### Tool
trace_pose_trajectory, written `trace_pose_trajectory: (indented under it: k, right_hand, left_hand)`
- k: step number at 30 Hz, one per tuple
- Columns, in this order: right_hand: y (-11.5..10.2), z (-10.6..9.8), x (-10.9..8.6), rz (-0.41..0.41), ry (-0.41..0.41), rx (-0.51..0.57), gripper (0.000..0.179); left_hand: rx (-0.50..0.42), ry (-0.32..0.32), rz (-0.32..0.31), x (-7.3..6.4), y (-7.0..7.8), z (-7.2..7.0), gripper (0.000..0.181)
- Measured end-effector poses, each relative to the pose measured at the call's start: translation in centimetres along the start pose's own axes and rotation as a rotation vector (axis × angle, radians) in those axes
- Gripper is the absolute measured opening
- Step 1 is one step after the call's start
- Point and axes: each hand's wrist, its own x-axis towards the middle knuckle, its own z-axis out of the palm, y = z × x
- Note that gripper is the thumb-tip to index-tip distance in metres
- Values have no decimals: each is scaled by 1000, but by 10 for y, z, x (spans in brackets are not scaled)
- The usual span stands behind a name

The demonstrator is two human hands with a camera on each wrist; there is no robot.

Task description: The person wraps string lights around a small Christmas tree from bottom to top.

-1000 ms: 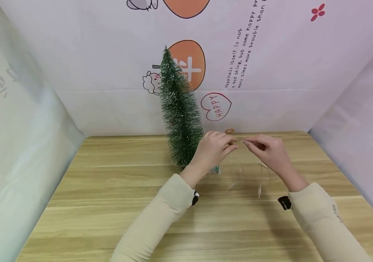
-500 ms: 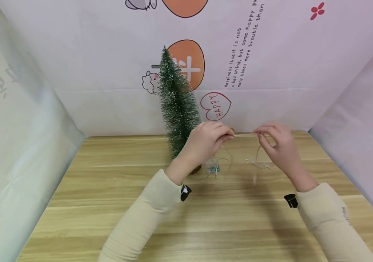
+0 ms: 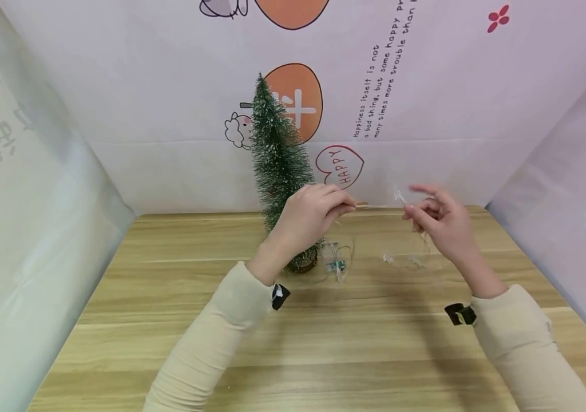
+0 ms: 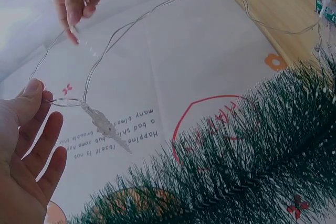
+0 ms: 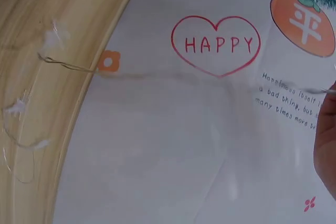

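- White printed backdrop (image 3: 169,74) behind a wood-grain surface (image 3: 324,343), green artificial Christmas tree (image 3: 280,157) standing toward the back.
- Fairy lights (image 4: 134,22) are up in the air between both hands, right of the tree; what looks like a clear battery box (image 3: 336,265) sits beside the tree's round base (image 3: 303,262).
- Left hand (image 3: 309,213) pinches the wire, other fingers loose; right hand (image 3: 439,224) seems to pinch by a small clear piece (image 3: 400,196), kinda blurry tho.
- My guess: super light, bendy, tangles easily. That pointy plastic ornament (image 4: 105,124) is probably slick and a bit brittle, so I'd grab wire instead.
- Backdrop rises right at the surface's back edge, and the tree could snag stuff; most elbow room looks to be on the near side and off right.
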Motion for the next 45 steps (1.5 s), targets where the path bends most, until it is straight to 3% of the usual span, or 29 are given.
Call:
trace_pose_trajectory:
  k: [3, 7, 9, 11, 17, 21, 26, 29, 32, 34, 40, 42, 45]
  right_hand:
    - [0, -11, 0, 68, -96, -33, 24]
    - [-2, -27, 3, 177, -237, -58, 22]
    - [-3, -36, 5, 201, -279, -24, 23]
    - [-4, -44, 7, 199, -295, 60, 27]
    - [0, -64, 10, 63, -267, 436, 38]
    - [1, -74, 10, 34, -235, 516, 40]
    - [1, -82, 13, -4, -288, 525, 34]
    - [-2, -85, 15, -21, -371, 495, 32]
    - [-6, -88, 15, 22, -382, 414, 32]
    - [-10, -89, 15, 81, -332, 322, 29]
    - [-21, -84, 17, 209, -186, -112, 23]
    - [-22, -82, 17, 222, -153, -162, 24]
    - [-25, -78, 19, 232, -84, -128, 24]
  left_hand:
    - [-70, -52, -86, 0, -3, -4, 12]
    - [-213, -139, -265, 0, -5, -10, 15]
    - [-271, -159, -337, 1, -6, -13, 16]
    - [-307, -157, -370, 2, -7, -16, 16]
    - [-335, -86, -353, 3, -8, -30, 15]
    - [-331, -63, -310, 2, -8, -39, 13]
    - [-350, -35, -281, 2, -11, -47, 12]
    - [-395, -22, -308, 2, -14, -49, 13]
    - [-441, -19, -355, 0, -19, -50, 12]
    - [-456, -28, -382, -1, -21, -50, 12]
    - [-523, -65, -446, -3, -24, -49, 12]
    - [-569, -66, -472, -3, -24, -48, 13]
    - [-605, -72, -506, -3, -23, -49, 14]
